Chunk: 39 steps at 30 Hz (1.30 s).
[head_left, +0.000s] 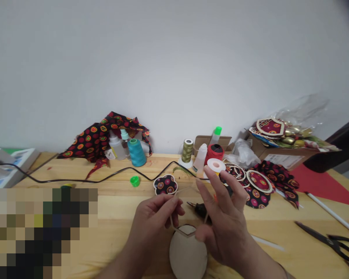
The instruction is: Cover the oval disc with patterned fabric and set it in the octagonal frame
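Over a wooden table (110, 217), my left hand (155, 221) pinches a thin pale cord or strip (174, 226) between thumb and fingers. My right hand (222, 223) is beside it, thumb and forefinger pinched on the same strip near its lower end, the other fingers spread upward. Below both hands lies an oval wooden cutout (187, 255). A black tool with a metal tip (199, 208) lies just behind the hands. A flower-shaped piece covered in patterned fabric (165, 184) lies further back.
At the back stand a teal thread cone (136, 152), an olive spool (187, 151), a red spool (214, 152), glue bottles (200, 158) and patterned cloth (104, 133). Fabric-covered ornaments (258, 181) and a cardboard box (282, 157) are right. Black scissors (328, 241), a black cable (75, 179), a green cap (135, 181).
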Each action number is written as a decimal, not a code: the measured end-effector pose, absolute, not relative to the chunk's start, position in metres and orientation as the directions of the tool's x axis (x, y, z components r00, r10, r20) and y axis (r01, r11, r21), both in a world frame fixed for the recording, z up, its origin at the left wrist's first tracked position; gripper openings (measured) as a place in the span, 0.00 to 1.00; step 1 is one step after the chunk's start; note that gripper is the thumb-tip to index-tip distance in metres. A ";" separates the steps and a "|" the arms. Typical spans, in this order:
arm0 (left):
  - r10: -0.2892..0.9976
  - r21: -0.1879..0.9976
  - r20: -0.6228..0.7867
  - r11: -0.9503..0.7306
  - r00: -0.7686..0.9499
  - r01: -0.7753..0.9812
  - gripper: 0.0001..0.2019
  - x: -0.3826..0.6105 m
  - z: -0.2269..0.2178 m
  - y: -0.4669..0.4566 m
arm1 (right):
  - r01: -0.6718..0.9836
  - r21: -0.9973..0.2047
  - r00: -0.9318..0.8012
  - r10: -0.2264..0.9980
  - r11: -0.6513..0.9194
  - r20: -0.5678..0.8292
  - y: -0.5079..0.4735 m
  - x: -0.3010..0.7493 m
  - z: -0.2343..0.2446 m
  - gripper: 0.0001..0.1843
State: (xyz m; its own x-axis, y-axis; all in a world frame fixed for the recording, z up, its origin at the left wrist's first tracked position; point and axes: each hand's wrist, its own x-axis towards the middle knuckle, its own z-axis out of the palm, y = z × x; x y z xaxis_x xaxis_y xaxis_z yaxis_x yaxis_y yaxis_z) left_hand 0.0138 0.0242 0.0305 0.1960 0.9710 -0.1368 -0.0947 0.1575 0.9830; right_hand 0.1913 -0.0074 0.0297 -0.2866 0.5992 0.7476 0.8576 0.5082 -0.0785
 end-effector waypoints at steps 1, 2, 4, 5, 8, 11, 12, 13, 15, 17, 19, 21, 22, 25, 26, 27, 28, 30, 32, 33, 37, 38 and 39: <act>0.971 0.981 -0.140 0.162 0.194 -0.104 0.12 0.014 0.031 0.024 | 0.851 -0.138 -0.247 0.618 0.507 0.746 -0.006 0.191 0.030 0.31; 0.971 0.979 -0.145 0.168 0.190 -0.112 0.12 0.014 0.031 0.024 | 0.839 -0.218 -0.190 0.644 0.499 0.741 -0.005 0.191 0.031 0.26; 0.973 0.978 -0.149 0.171 0.177 -0.117 0.12 0.015 0.033 0.024 | 0.784 -0.420 -0.033 0.706 0.457 0.707 0.000 0.191 0.033 0.17; 0.974 0.979 -0.147 0.167 0.171 -0.113 0.12 0.016 0.034 0.024 | 0.737 -0.528 0.050 0.745 0.422 0.666 0.002 0.191 0.034 0.14; 0.979 0.988 -0.122 0.136 0.161 -0.077 0.13 0.016 0.035 0.023 | 0.545 -0.785 0.200 0.863 0.296 0.464 0.009 0.193 0.036 0.11; 0.980 0.993 -0.089 0.101 0.177 -0.060 0.12 0.015 0.033 0.023 | 0.388 -0.904 0.204 0.939 0.182 0.276 0.013 0.194 0.036 0.11; 0.979 0.994 -0.079 0.093 0.185 -0.066 0.12 0.015 0.032 0.023 | 0.357 -0.921 0.201 0.950 0.158 0.241 0.014 0.194 0.036 0.11; 0.978 0.993 -0.071 0.087 0.195 -0.075 0.12 0.014 0.031 0.023 | 0.336 -0.931 0.203 0.955 0.142 0.218 0.014 0.194 0.036 0.11; 0.977 0.992 -0.058 0.079 0.206 -0.094 0.12 0.015 0.030 0.023 | 0.308 -0.943 0.221 0.954 0.126 0.200 0.014 0.194 0.036 0.11; 0.977 0.991 -0.056 0.079 0.206 -0.108 0.11 0.016 0.031 0.023 | 0.288 -0.950 0.226 0.956 0.120 0.189 0.013 0.193 0.036 0.11; 0.980 0.987 -0.061 0.087 0.189 -0.136 0.08 0.017 0.033 0.022 | 0.281 -0.953 0.216 0.959 0.117 0.181 0.013 0.192 0.037 0.11; 0.982 0.979 -0.082 0.111 0.169 -0.169 0.08 0.019 0.035 0.021 | 0.288 -0.950 0.198 0.964 0.116 0.178 0.012 0.191 0.038 0.11; 0.984 0.976 -0.093 0.120 0.153 -0.184 0.10 0.020 0.036 0.021 | 0.294 -0.949 0.191 0.965 0.118 0.179 0.012 0.190 0.039 0.11; 0.991 0.980 -0.100 0.114 0.093 -0.162 0.12 0.020 0.036 0.021 | 0.316 -0.938 0.172 0.964 0.140 0.202 0.010 0.188 0.039 0.10; 0.993 0.985 -0.091 0.100 0.072 -0.139 0.11 0.020 0.035 0.021 | 0.325 -0.933 0.166 0.962 0.154 0.216 0.009 0.187 0.039 0.10; 0.995 0.990 -0.079 0.086 0.059 -0.114 0.10 0.020 0.034 0.022 | 0.334 -0.927 0.160 0.959 0.170 0.234 0.009 0.187 0.039 0.09; 0.997 0.994 -0.065 0.070 0.052 -0.090 0.08 0.019 0.033 0.022 | 0.341 -0.921 0.152 0.956 0.188 0.252 0.008 0.186 0.039 0.09; 0.998 0.998 -0.022 0.025 0.050 -0.051 0.05 0.018 0.032 0.021 | 0.348 -0.912 0.136 0.950 0.219 0.280 0.007 0.185 0.038 0.08; 0.998 0.999 0.029 -0.028 0.063 -0.019 0.03 0.017 0.032 0.021 | 0.350 -0.907 0.119 0.949 0.234 0.292 0.006 0.184 0.038 0.07; 0.996 0.999 0.053 -0.053 0.067 -0.005 0.03 0.017 0.032 0.021 | 0.351 -0.906 0.112 0.950 0.236 0.291 0.006 0.184 0.039 0.07; 0.993 0.995 0.098 -0.100 0.067 0.022 0.03 0.016 0.030 0.022 | 0.371 -0.902 0.097 0.957 0.220 0.273 0.004 0.183 0.041 0.08; 0.993 0.995 0.094 -0.096 0.067 0.026 0.03 0.016 0.030 0.022 | 0.377 -0.902 0.098 0.959 0.212 0.266 0.004 0.183 0.041 0.08; 0.994 0.995 0.089 -0.091 0.067 0.030 0.03 0.016 0.029 0.022 | 0.380 -0.902 0.099 0.961 0.204 0.259 0.004 0.183 0.041 0.09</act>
State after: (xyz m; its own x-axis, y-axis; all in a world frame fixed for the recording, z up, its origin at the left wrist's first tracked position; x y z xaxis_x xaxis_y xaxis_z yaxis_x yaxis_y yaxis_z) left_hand 0.0156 0.0222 0.0293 0.0673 0.9938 0.0887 0.0299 -0.0908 0.9954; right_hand 0.1831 0.0037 0.0411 0.0991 0.9608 0.2591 0.3801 0.2041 -0.9022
